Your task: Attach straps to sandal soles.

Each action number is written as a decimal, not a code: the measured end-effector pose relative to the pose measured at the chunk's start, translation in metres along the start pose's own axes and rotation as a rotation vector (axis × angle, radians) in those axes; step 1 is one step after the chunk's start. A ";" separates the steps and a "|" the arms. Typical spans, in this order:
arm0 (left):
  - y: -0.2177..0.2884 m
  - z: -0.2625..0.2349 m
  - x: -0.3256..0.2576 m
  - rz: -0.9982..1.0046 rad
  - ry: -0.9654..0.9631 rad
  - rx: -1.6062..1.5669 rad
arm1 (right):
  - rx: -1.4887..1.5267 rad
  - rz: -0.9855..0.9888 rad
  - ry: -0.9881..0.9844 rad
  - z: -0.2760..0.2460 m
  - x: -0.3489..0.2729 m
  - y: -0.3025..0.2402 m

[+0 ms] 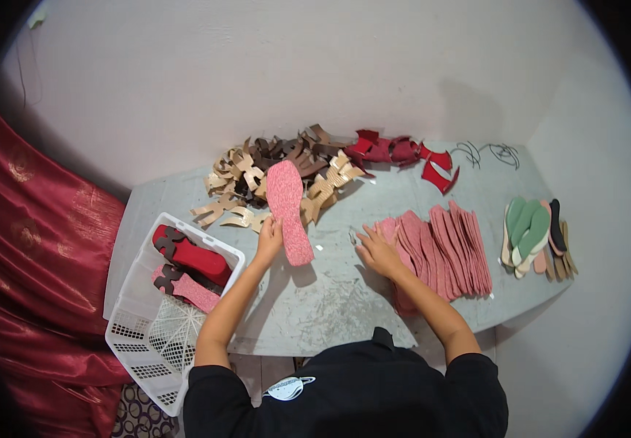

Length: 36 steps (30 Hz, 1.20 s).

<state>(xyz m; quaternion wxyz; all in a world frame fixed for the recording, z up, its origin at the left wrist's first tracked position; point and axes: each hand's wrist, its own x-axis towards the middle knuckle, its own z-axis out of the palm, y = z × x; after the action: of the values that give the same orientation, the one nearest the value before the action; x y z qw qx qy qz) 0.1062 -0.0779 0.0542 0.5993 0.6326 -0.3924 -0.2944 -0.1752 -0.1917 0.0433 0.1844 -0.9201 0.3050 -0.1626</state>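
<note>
My left hand (269,237) grips the edge of a pink speckled shoe insole (288,210) that lies lengthwise on the grey table (330,299), its toe end pointing away toward a heap of straps. My right hand (375,250) rests with fingers spread on the left end of a fanned row of pink insoles (443,248) and holds nothing that I can make out.
A heap of tan and brown cut straps (275,175) lies at the back, with red straps (403,153) to its right. A white plastic basket (144,332) at the left holds two finished soles. Green, cream and dark insoles (534,233) lie far right. Red cloth (31,277) hangs left.
</note>
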 end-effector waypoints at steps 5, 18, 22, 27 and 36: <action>-0.017 0.011 -0.007 -0.025 0.128 -0.188 | -0.079 -0.143 -0.126 0.009 0.059 0.009; 0.011 0.027 -0.009 -0.496 -0.075 -0.260 | -0.501 -0.249 -0.014 0.027 0.219 0.006; 0.022 0.033 -0.010 -0.397 0.015 -0.326 | -0.603 -0.178 -0.195 0.027 0.237 0.007; 0.032 0.032 -0.010 -0.385 0.030 -0.346 | -0.678 -0.155 -0.226 0.017 0.245 0.012; 0.011 0.027 -0.001 -0.256 -0.025 -0.276 | -0.473 -0.357 0.052 -0.038 0.226 0.006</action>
<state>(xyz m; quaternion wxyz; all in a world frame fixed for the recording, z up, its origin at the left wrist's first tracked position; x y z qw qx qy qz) 0.0815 -0.0913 0.0618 0.6332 0.5853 -0.2720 -0.4271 -0.0220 -0.3462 0.1166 -0.0747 -0.9721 0.1725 -0.1403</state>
